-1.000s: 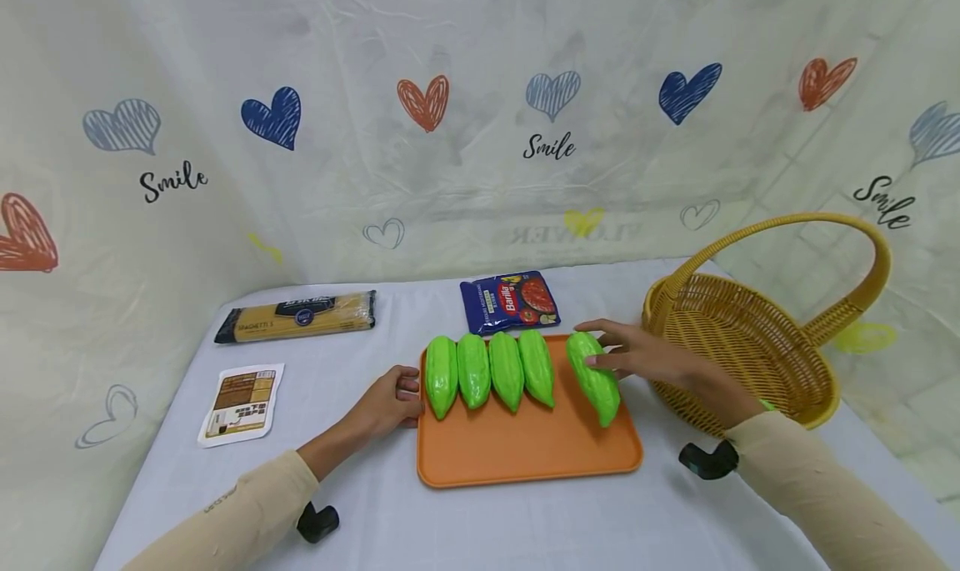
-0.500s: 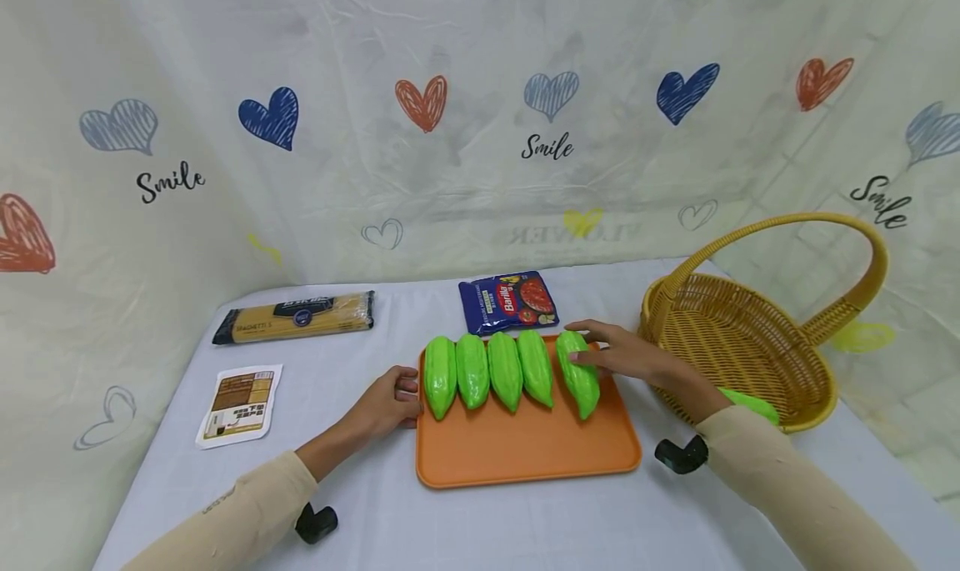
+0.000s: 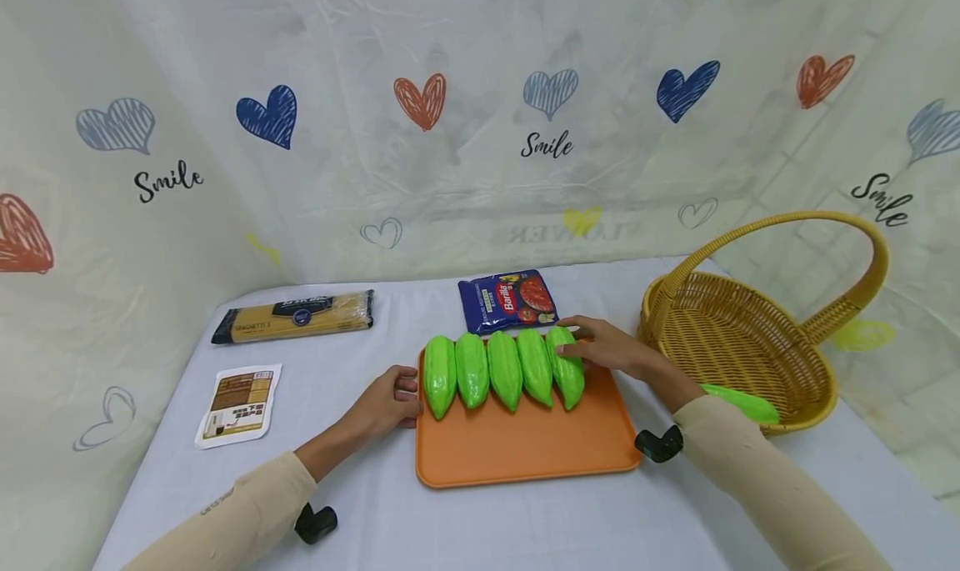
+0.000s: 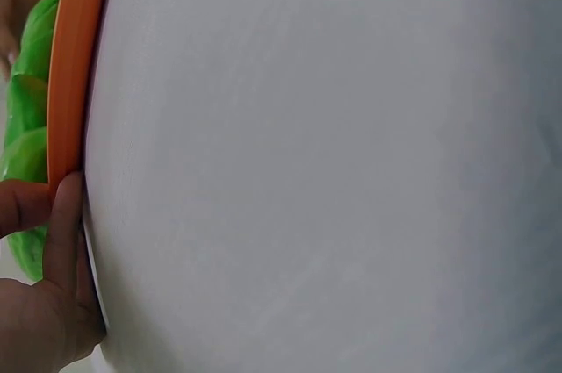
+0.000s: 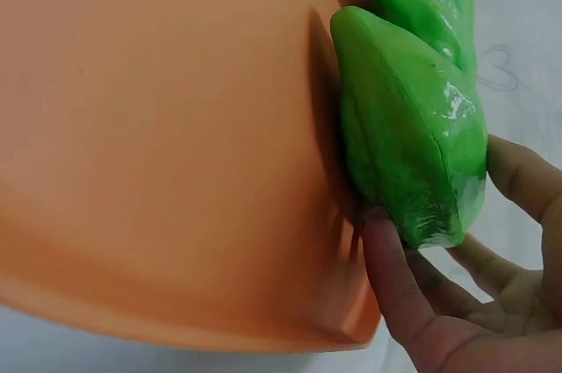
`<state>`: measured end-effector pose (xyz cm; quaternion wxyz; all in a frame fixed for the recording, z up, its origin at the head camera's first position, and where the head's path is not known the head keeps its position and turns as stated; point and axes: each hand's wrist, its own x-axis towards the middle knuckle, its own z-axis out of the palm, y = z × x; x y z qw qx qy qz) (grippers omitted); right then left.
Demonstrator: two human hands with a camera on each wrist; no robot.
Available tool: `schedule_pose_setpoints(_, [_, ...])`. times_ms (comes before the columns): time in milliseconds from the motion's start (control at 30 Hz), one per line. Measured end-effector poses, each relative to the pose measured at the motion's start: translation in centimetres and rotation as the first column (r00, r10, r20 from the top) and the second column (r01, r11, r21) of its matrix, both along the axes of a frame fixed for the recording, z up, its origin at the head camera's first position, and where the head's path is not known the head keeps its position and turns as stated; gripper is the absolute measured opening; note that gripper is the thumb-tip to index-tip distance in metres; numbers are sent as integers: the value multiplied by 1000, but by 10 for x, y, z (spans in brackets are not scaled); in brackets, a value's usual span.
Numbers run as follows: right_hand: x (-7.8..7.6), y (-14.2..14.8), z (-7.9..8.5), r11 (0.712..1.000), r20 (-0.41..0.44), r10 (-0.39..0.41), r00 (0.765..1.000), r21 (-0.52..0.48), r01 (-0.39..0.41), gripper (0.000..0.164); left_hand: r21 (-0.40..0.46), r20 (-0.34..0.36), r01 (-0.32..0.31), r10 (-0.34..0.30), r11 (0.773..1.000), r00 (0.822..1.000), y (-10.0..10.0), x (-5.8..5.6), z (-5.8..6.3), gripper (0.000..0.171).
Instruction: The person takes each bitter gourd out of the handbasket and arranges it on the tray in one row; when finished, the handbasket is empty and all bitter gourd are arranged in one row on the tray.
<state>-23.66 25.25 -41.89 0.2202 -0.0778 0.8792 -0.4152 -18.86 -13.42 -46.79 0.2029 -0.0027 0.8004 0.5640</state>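
Several glossy green, ridged model vegetables with pointed ends lie side by side along the far half of an orange tray [image 3: 525, 454]. My right hand [image 3: 603, 348] holds the rightmost green vegetable [image 3: 570, 381] by its far end, close against its neighbour. In the right wrist view, the thumb and fingers sit on either side of that blunt end. At the tray's left side, my left hand [image 3: 388, 403] pinches the rim. The left wrist view shows a fingertip on the outside of the orange rim [image 4: 75, 66] and the thumb on the inner side.
A wicker basket [image 3: 813, 388] with a tall handle stands at the right, another green vegetable [image 3: 746, 404] inside it. Behind the tray lies a blue Barilla pouch [image 3: 510, 302]. A spaghetti pack [image 3: 296, 317] and a white-edged packet [image 3: 240, 406] lie at the left.
My right hand has moved left with the rightmost green vegetable, bringing it beside the others in the row. The left hand has stayed at the tray's rim.
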Motion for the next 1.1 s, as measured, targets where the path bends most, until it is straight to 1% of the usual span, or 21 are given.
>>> schedule_pose_setpoints(400, [-5,-4,-3,1000,8,-8,1000,-14,8,65,12,-6,4,-4,1000,1000,-2,-1,-1,63])
schedule_pose_setpoints(700, [-2,-8,2,1000,4,-29,1000,12,29,68,5,-1,11,-11,1000,1000,-2,-1,1,62])
schedule_pose_setpoints(833, [-3,-7,3,999,-2,-18,1000,28,18,70,14,-6,16,-16,1000,1000,-2,0,1,63])
schedule_pose_setpoints(1000, [-1,-3,9,997,-41,9,999,73,-6,74,40,-16,26,-25,999,1000,-2,0,0,64])
schedule_pose_setpoints(1100, [2,2,13,998,-59,29,998,58,-25,75,35,-12,20,-20,999,1000,-2,0,-1,64])
